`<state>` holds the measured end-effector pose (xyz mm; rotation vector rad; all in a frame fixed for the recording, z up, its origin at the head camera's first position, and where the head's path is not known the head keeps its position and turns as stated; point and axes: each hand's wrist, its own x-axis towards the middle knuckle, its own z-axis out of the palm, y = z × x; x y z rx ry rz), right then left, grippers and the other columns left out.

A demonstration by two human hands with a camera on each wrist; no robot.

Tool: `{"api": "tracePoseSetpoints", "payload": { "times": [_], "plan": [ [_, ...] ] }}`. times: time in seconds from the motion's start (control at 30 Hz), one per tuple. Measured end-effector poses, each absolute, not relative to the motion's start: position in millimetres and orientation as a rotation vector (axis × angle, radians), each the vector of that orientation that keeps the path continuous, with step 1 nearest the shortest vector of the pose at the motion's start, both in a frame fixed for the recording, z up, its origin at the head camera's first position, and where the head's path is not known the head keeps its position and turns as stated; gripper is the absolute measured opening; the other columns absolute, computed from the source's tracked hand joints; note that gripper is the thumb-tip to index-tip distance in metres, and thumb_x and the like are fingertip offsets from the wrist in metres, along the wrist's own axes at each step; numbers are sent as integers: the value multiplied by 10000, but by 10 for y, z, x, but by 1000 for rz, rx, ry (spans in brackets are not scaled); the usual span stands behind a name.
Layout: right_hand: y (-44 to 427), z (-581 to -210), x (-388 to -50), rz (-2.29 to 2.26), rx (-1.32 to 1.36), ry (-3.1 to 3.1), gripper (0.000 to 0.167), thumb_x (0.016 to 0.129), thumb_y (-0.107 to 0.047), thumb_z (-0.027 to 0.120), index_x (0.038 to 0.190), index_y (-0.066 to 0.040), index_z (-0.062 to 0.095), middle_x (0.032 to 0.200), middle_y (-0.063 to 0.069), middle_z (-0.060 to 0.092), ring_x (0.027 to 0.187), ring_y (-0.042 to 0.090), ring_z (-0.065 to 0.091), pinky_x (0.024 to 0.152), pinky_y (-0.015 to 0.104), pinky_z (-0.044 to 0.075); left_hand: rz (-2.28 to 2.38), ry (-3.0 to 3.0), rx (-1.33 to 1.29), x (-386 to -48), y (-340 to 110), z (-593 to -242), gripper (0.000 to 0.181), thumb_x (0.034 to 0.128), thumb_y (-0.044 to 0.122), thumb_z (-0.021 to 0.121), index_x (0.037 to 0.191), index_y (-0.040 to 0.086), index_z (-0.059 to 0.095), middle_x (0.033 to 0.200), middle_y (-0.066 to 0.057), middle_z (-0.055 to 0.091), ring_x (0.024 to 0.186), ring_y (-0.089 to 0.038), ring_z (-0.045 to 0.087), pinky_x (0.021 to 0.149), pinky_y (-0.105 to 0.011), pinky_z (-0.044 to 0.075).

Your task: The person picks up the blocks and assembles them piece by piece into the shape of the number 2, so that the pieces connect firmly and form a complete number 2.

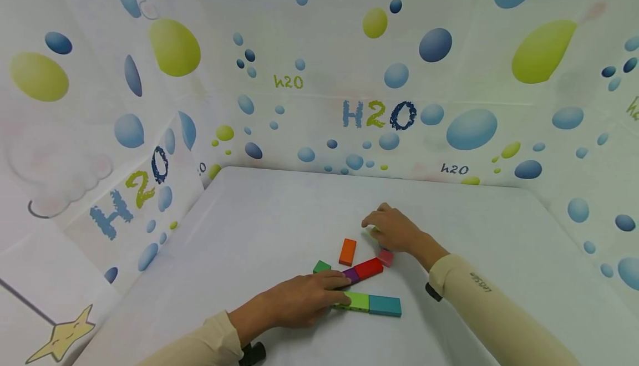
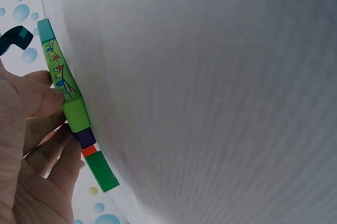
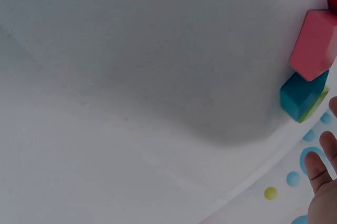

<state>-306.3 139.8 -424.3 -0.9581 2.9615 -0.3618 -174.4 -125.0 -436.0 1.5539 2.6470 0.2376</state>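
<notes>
My left hand (image 1: pixel 304 299) rests on the blocks, its thumb on a lime green block (image 1: pixel 358 301) and its forefinger at a purple block (image 1: pixel 352 275). Bunting is printed on the lime block's side in the left wrist view. A teal block (image 1: pixel 384 305) lies end to end with the lime one. From the purple block a red block (image 1: pixel 369 268) runs toward a pink block (image 1: pixel 385 258). My right hand (image 1: pixel 396 228) hovers with loosely bent fingers over a light green piece (image 1: pixel 373 233), partly hidden. Beside the pink block sits a small teal block (image 3: pixel 301 97) in the right wrist view.
An orange block (image 1: pixel 347 252) lies apart, behind the purple and red ones. A green block (image 1: pixel 321 267) shows just beyond the left fingers. White cloth (image 1: pixel 269 216) covers the table, and a dotted sheet (image 1: pixel 319 77) hangs behind it.
</notes>
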Motion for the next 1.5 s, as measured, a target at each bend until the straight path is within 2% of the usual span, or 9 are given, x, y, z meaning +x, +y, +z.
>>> {"api": "tracePoseSetpoints", "payload": {
  "times": [0.3,0.53,0.93,1.2,1.5],
  "plan": [
    [1229,-4211,-2984,-333,-1033,2909,297,933,-111,721,1203,-234,743,1175,-62,711,1134,208,504,934,363,508,226,2655,1588,-1749,-1257,-4366,410,968,138,684,1347,285,631,1518,17,510,1425,-169,438,1074,-353,484],
    [1161,-4209,-2928,-247,-1118,2850,369,934,-144,725,1274,-288,712,1242,-88,692,1199,210,468,966,377,471,220,2655,1623,-1762,-1277,-4357,404,968,140,685,1342,284,634,1516,10,512,1418,-171,449,1064,-355,493],
    [1060,-4255,-2886,-173,-1283,2780,404,901,-133,755,1272,-289,720,1254,-80,696,1162,187,466,921,352,463,228,2645,1628,-1758,-1287,-4365,402,968,123,681,1338,272,634,1521,-1,506,1417,-187,451,1044,-369,512],
    [1036,-4298,-2875,-186,-1245,2821,317,877,-170,794,1178,-257,747,1207,-95,706,1128,174,466,921,341,474,226,2654,1642,-1767,-1296,-4388,410,961,116,687,1333,280,634,1519,3,506,1413,-188,455,1048,-368,510],
    [1034,-4353,-2867,-185,-1199,2836,315,863,-159,805,1159,-244,738,1135,-106,695,1107,156,472,924,325,488,206,2651,1678,-1781,-1297,-4401,412,951,116,698,1323,283,638,1504,-1,525,1406,-190,465,1041,-365,514]
  ]
}}
